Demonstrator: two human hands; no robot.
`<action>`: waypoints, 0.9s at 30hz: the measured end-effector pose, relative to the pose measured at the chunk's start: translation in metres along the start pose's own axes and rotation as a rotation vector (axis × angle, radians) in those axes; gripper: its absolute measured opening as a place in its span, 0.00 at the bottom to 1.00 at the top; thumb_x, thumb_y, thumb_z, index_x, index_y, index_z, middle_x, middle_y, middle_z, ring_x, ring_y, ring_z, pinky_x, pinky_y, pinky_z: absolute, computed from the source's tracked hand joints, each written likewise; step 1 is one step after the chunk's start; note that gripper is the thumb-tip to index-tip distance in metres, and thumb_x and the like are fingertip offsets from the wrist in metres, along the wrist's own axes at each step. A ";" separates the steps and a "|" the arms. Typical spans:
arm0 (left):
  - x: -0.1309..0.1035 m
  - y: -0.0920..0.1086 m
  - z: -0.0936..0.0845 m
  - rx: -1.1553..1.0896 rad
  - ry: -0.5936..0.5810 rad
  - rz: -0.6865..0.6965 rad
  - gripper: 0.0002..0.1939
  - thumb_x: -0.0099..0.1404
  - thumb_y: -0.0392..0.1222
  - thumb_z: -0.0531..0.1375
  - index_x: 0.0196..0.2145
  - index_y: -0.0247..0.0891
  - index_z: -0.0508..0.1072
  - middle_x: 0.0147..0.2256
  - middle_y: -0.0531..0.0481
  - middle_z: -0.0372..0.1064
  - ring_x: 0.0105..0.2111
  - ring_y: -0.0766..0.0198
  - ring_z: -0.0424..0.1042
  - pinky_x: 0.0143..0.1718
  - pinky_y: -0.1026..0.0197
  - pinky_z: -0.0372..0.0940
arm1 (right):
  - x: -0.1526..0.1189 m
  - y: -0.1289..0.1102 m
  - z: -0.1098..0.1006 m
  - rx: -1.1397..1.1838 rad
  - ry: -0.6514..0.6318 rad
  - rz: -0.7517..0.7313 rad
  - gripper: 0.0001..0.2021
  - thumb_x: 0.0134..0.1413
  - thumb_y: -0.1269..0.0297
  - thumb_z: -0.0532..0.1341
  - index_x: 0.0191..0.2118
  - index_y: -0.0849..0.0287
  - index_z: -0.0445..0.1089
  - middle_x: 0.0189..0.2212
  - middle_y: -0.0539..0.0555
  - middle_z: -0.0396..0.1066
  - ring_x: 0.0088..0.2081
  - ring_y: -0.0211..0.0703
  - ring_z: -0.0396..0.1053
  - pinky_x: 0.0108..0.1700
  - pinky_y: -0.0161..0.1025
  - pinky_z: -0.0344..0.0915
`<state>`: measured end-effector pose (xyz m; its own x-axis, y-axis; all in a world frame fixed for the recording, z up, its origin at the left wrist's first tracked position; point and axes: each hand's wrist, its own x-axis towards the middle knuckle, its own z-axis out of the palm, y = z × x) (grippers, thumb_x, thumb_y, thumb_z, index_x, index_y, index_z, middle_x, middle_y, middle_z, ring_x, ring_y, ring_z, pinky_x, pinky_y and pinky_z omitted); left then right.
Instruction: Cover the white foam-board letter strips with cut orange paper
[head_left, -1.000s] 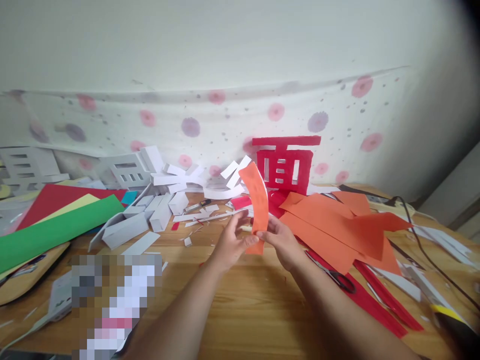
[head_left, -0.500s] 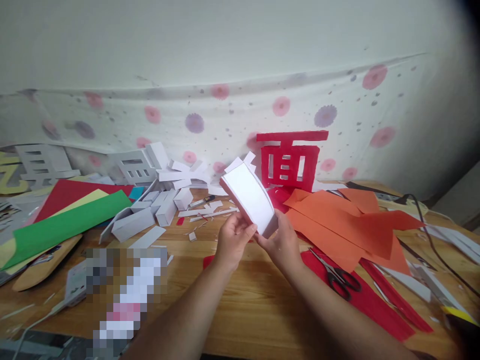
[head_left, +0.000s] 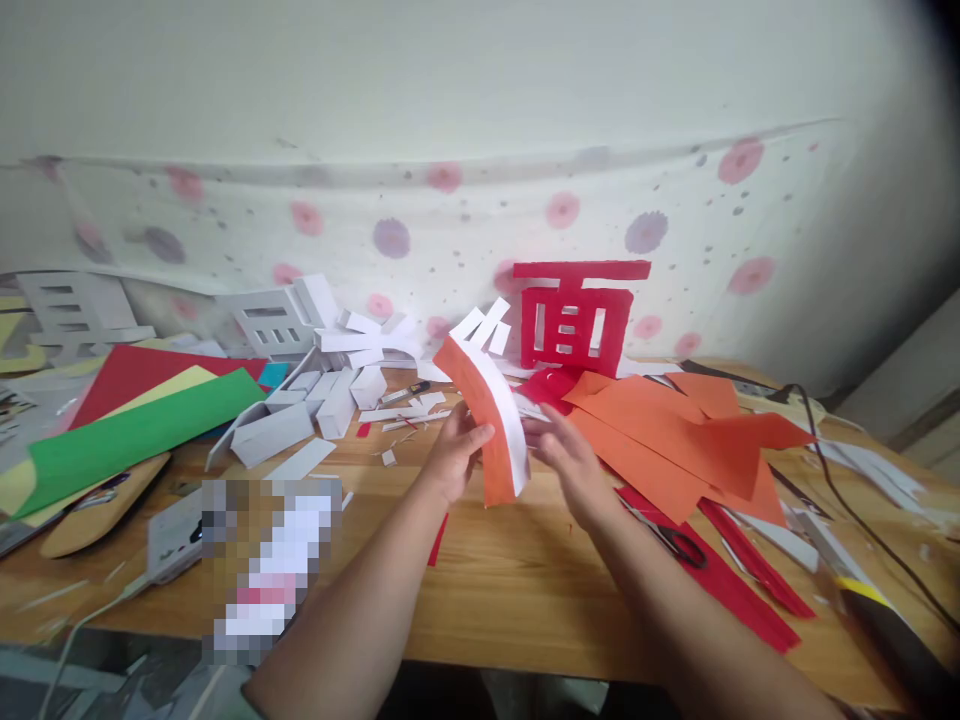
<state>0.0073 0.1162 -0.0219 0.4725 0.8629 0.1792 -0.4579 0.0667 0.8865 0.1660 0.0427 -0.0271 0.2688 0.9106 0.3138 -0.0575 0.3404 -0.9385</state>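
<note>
A curved board piece [head_left: 491, 425] stands raised above the table, one face orange and the strip beside it white. My left hand [head_left: 459, 455] grips its left side, thumb across the orange face. At the right of the piece is my right hand [head_left: 566, 460], its fingers apart and pointing toward the white side. Whether those fingertips touch the piece is hard to tell. Behind the top of the piece, white paper strips [head_left: 487, 322] stick up. Under my right forearm, scissors [head_left: 679, 545] lie on red paper [head_left: 731, 590], partly hidden.
A red character-shaped cutout [head_left: 577, 325] leans against the flowered cloth. Orange sheets [head_left: 675, 430] spread at right, near a yellow-and-black-handled tool [head_left: 862, 600] and a dark cable [head_left: 832, 460]. White board blocks [head_left: 337, 405], a utility knife [head_left: 405, 393] and green paper [head_left: 142, 435] lie left.
The curved piece has been turned, so its orange face now shows instead of the broad white one. My right hand has loosened and moved off its lower corner.
</note>
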 end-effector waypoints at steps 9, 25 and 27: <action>0.004 -0.009 -0.003 0.241 0.119 -0.220 0.38 0.48 0.46 0.71 0.55 0.42 0.62 0.37 0.50 0.71 0.31 0.64 0.72 0.32 0.61 0.66 | -0.045 -0.037 -0.036 -0.559 -0.080 -0.146 0.11 0.54 0.54 0.61 0.34 0.57 0.74 0.25 0.53 0.74 0.28 0.43 0.71 0.32 0.38 0.68; -0.093 -0.006 0.011 0.759 0.014 -0.449 0.44 0.56 0.55 0.64 0.65 0.44 0.50 0.36 0.48 0.71 0.38 0.53 0.74 0.41 0.53 0.67 | -0.165 0.002 -0.154 -1.447 -0.295 -0.131 0.26 0.61 0.49 0.54 0.60 0.57 0.64 0.61 0.62 0.60 0.60 0.59 0.59 0.57 0.57 0.61; -0.091 -0.011 0.011 0.889 0.044 -0.408 0.44 0.56 0.56 0.63 0.65 0.43 0.50 0.37 0.46 0.72 0.38 0.52 0.74 0.40 0.53 0.66 | -0.158 0.009 -0.156 -1.463 -0.298 -0.147 0.26 0.62 0.49 0.53 0.60 0.57 0.64 0.62 0.62 0.59 0.60 0.59 0.59 0.58 0.58 0.60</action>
<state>-0.0225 0.0310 -0.0431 0.4321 0.8764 -0.2124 0.4772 -0.0224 0.8785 0.2729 -0.1346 -0.1076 -0.0241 0.9645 0.2629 0.9864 0.0656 -0.1505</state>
